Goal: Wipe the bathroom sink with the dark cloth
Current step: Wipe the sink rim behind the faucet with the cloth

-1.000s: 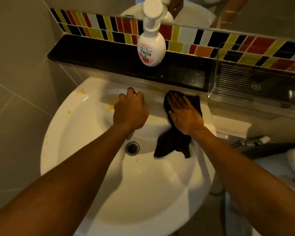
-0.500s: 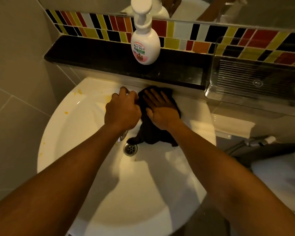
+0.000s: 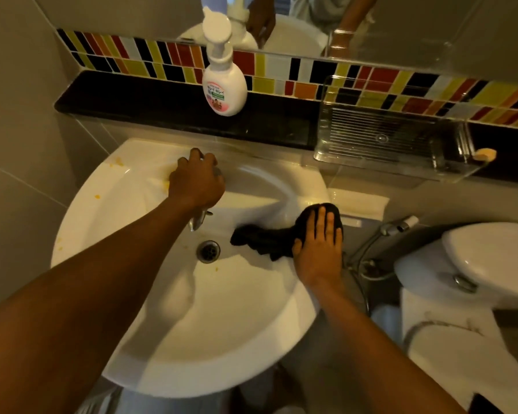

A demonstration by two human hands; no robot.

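Note:
The white sink [image 3: 192, 318] fills the middle of the view, with a metal drain [image 3: 208, 251] in its bowl and yellow specks on its left rim. My right hand [image 3: 319, 249] presses flat on the dark cloth [image 3: 263, 239] at the sink's right rim; the cloth trails left into the bowl toward the drain. My left hand [image 3: 196, 180] is closed over the top of the metal faucet [image 3: 198, 221] at the back of the sink, and only the spout shows below it.
A white pump soap bottle [image 3: 224, 85] stands on the black ledge [image 3: 132, 106] behind the sink. A clear plastic tray [image 3: 386, 138] sits on the ledge at right. A white toilet tank [image 3: 476, 264] and a spray hose [image 3: 380, 243] are right of the sink.
My right hand has dragged the cloth from beside the faucet at the back of the sink out to the right rim. My left hand has stayed on the faucet.

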